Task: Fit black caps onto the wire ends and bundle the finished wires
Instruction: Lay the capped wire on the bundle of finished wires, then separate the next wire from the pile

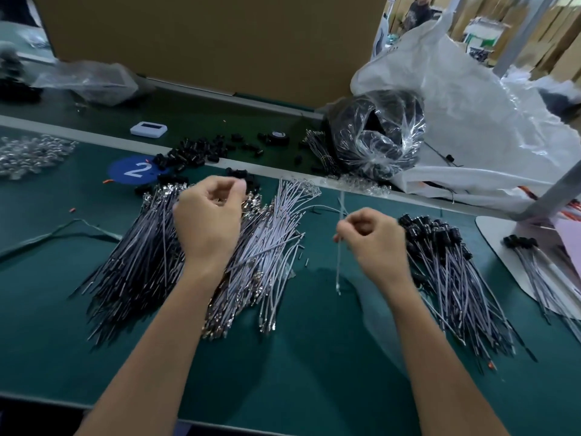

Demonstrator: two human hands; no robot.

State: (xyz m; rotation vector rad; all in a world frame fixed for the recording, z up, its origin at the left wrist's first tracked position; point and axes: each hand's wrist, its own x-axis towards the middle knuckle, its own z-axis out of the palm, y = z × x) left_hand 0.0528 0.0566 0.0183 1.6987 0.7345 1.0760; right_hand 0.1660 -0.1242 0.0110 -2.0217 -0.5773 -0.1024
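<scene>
Blurred left hand (207,215) perhaps pinches something unseen in its curled fingers; wires (547,287) run off the right edge.

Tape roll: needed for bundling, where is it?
Head view, far centre: the tape roll lies among loose black caps, left of the clear bag.

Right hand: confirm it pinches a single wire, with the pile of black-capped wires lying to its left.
Wrong on one point. The head view shows the right hand pinching a single wire, but the pile of black-capped wires lies to its right, not its left.
</scene>
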